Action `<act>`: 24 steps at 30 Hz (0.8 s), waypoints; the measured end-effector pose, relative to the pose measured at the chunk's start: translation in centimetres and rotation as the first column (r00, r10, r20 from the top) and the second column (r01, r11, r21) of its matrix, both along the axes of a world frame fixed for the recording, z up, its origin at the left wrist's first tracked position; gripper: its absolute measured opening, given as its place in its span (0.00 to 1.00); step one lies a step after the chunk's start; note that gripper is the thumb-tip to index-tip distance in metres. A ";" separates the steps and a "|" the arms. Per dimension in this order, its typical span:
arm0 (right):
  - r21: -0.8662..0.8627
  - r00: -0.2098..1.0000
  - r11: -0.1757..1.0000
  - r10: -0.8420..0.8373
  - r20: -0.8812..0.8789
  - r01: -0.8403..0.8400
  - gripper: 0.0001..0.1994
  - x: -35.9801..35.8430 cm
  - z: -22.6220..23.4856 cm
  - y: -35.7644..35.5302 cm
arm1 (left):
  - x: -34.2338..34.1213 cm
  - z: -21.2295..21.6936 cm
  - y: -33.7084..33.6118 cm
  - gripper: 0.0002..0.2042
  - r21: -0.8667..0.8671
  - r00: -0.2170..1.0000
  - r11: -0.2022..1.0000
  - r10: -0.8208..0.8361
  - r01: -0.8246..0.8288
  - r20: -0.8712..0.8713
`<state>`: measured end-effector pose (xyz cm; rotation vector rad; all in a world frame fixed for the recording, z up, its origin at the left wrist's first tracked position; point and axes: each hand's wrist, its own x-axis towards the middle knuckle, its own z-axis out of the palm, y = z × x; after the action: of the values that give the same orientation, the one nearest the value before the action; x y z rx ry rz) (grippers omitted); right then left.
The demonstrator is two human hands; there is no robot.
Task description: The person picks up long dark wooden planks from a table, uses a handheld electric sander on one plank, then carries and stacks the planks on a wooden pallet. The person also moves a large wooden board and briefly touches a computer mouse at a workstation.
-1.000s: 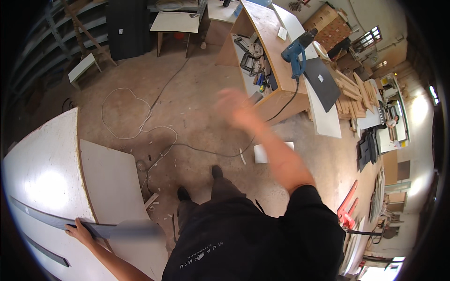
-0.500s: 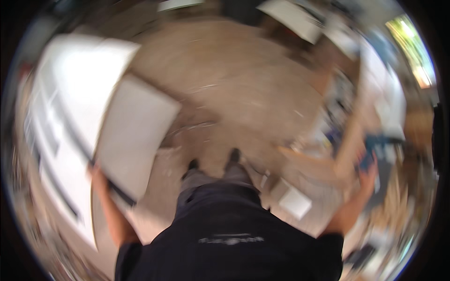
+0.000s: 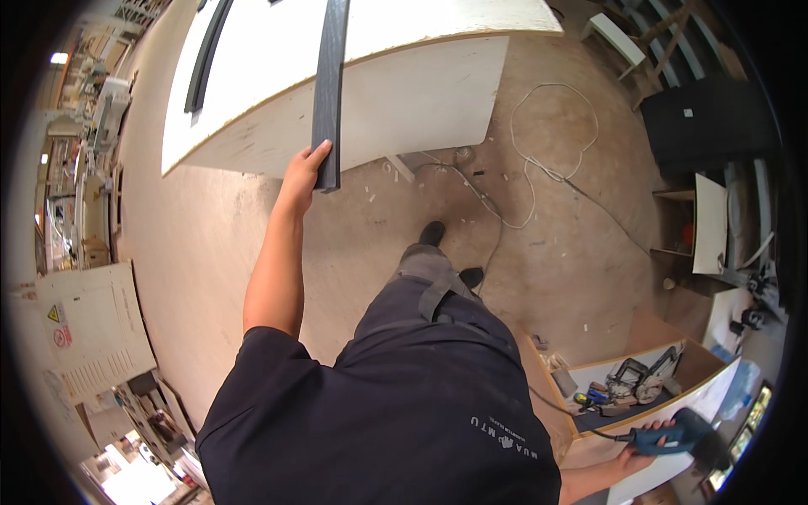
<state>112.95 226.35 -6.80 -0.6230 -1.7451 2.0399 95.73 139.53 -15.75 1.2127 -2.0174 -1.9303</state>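
My left hand (image 3: 301, 175) is closed round the near end of a long dark grey strip (image 3: 330, 93). That strip lies across a large white panel (image 3: 261, 55) and sticks out past its near edge. Low at the right, my right hand (image 3: 646, 448) grips a teal corded power tool (image 3: 669, 435) with a dark front end; its exact kind is unclear. The tool is above the edge of a wooden box (image 3: 705, 370), which holds several hand tools and a metal-framed tool (image 3: 631, 379).
Another dark strip (image 3: 207, 59) lies on the white panel. A pale cable (image 3: 539, 164) loops over the floor ahead, with small scraps around it. At the far right are a black box (image 3: 707, 122) and a small open cabinet (image 3: 677, 223). A pale machine cabinet (image 3: 93, 324) stands left.
My view has swung left, bringing the white panel from the left side to straight ahead. The left hand stays at the dark strip's end; the right hand stays by the wooden box.
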 end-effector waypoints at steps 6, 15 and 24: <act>-0.230 0.951 0.925 0.308 -0.008 -0.301 0.22 -14.2 -1.9 -11.5 | 3.3 -1.3 0.0 0.16 0.189 0.993 0.979 -0.059 0.077 -0.100; -0.256 0.891 0.899 0.409 0.195 -0.357 0.19 -22.7 -6.7 -29.0 | 8.2 -1.9 3.7 0.19 0.488 0.992 0.872 0.019 0.044 -0.124; -0.089 0.895 0.920 0.391 0.214 -0.381 0.16 -28.7 -6.1 -38.7 | 7.0 -2.4 4.7 0.22 0.555 0.993 0.831 0.022 0.046 -0.115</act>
<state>84.25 187.60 -12.89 -0.5786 -2.1014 2.3551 102.73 144.24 -18.13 1.1346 -1.4379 -2.6368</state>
